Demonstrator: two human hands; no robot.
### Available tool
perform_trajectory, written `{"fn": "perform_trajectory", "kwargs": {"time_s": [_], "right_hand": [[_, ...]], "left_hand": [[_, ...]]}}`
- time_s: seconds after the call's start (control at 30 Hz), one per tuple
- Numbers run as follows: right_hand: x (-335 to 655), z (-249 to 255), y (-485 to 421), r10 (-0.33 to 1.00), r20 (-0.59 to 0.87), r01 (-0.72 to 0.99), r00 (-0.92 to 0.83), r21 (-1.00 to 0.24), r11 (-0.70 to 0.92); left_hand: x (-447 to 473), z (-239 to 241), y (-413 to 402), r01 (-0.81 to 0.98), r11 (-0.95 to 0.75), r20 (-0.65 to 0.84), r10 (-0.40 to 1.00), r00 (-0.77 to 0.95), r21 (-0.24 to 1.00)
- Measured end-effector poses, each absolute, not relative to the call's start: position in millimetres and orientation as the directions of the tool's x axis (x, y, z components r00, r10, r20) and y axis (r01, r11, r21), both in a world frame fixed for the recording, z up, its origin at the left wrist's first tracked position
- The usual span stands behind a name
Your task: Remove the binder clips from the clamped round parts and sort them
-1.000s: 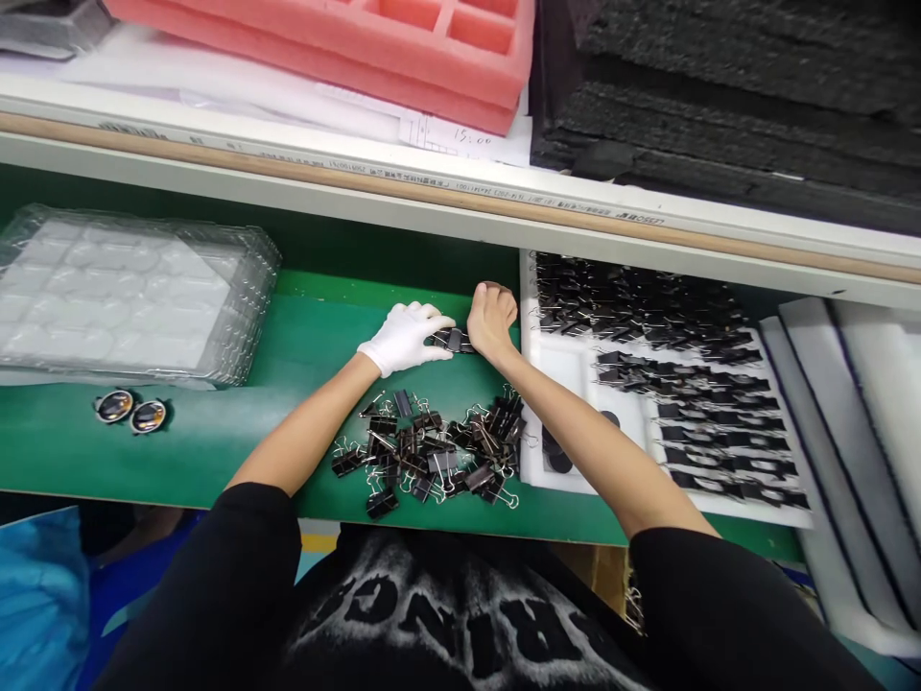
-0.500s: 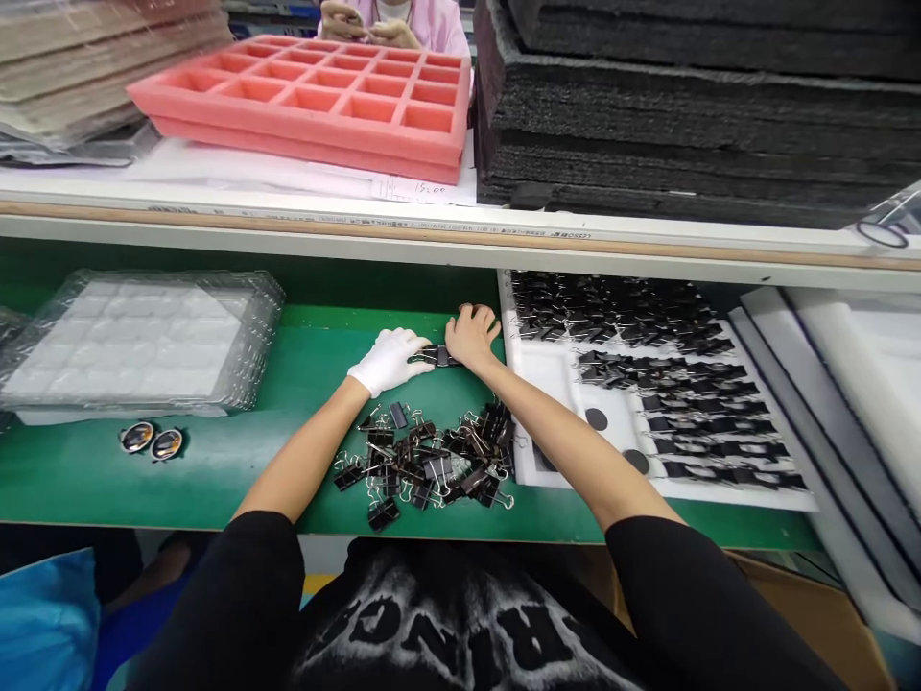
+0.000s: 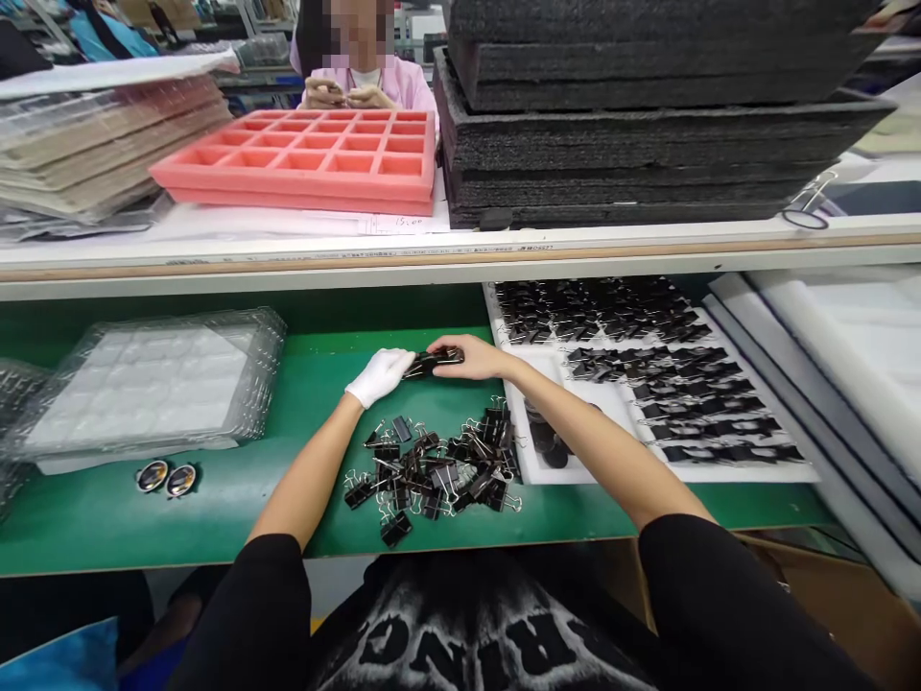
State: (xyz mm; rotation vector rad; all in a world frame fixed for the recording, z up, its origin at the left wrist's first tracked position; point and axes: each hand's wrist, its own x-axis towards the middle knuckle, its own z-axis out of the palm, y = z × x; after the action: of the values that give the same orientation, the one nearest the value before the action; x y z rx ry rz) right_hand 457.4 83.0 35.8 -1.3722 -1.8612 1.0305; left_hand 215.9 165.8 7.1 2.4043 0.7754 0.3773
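My left hand [image 3: 378, 375], in a white glove, and my bare right hand [image 3: 471, 359] meet over the green table and together grip a short row of black binder clips [image 3: 434, 362]. Both hands are closed on that row, one at each end. Below them lies a loose heap of black binder clips [image 3: 432, 467] with silver handles. To the right a white tray [image 3: 548, 365] holds several neat rows of clips, and my right forearm crosses its near left corner.
A stack of clear blister trays [image 3: 148, 384] sits at left, with two small round metal parts [image 3: 166, 478] in front. On the shelf above are a pink foam tray [image 3: 317, 158] and black foam sheets [image 3: 633, 106]. Another person [image 3: 360, 77] sits opposite. White foam sheets [image 3: 849, 355] lie at right.
The camera tilted up, revealing the shelf and the person opposite. My hands have lifted the row of clips slightly and turned my right hand flat over it.
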Motion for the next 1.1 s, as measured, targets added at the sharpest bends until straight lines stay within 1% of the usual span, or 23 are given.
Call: {"fn": "perform_trajectory", "kwargs": {"time_s": [0.03,0.1,0.2,0.27,0.33,0.4,0.47,0.57,0.7,0.77,0.9,1.0,1.1], "right_hand": [[457,36,77,0.96,0.036,0.543,-0.276,-0.819,0.187],[454,36,68,0.973,0.04,0.627,-0.227,-0.758,0.177],[446,36,60,0.985,-0.022,0.646,-0.173,-0.757,0.097],[439,41,55,0.98,-0.076,0.658,-0.184,-0.751,0.065],[434,51,48,0.973,-0.099,0.719,-0.209,-0.69,0.084],[435,64,36,0.976,-0.061,0.795,-0.208,-0.593,0.132],[447,81,15,0.984,0.026,0.843,-0.175,-0.512,0.163],[487,102,-30,0.984,0.149,0.873,-0.094,-0.462,0.154],[561,112,-94,0.982,0.176,0.925,0.066,-0.379,0.006],[592,105,-116,0.979,0.156,0.938,0.127,-0.339,-0.068],[624,77,-139,0.979,0.09,0.946,0.183,-0.287,-0.15],[628,60,-141,0.955,0.142,0.947,0.258,-0.231,-0.222],[627,55,-138,0.931,0.192,0.937,0.309,-0.232,-0.263]], "left_hand": [[215,7,167,0.453,-0.652,0.079,0.618,0.783,0.609],[215,6,167,0.473,-0.639,0.078,0.64,0.765,0.606],[216,7,165,0.464,-0.651,0.087,0.63,0.771,0.601],[217,8,163,0.443,-0.666,0.09,0.606,0.79,0.6],[216,9,161,0.424,-0.671,0.096,0.593,0.8,0.609],[214,10,160,0.413,-0.658,0.1,0.595,0.797,0.63],[213,8,160,0.4,-0.614,0.094,0.615,0.783,0.68],[213,5,162,0.401,-0.549,0.066,0.644,0.762,0.733],[217,3,164,0.46,-0.589,0.037,0.64,0.767,0.665],[219,5,163,0.481,-0.598,0.024,0.642,0.766,0.641],[220,10,161,0.524,-0.597,-0.007,0.656,0.755,0.607],[220,11,160,0.528,-0.609,-0.003,0.653,0.757,0.591],[221,12,160,0.533,-0.613,0.003,0.657,0.754,0.584]]}}
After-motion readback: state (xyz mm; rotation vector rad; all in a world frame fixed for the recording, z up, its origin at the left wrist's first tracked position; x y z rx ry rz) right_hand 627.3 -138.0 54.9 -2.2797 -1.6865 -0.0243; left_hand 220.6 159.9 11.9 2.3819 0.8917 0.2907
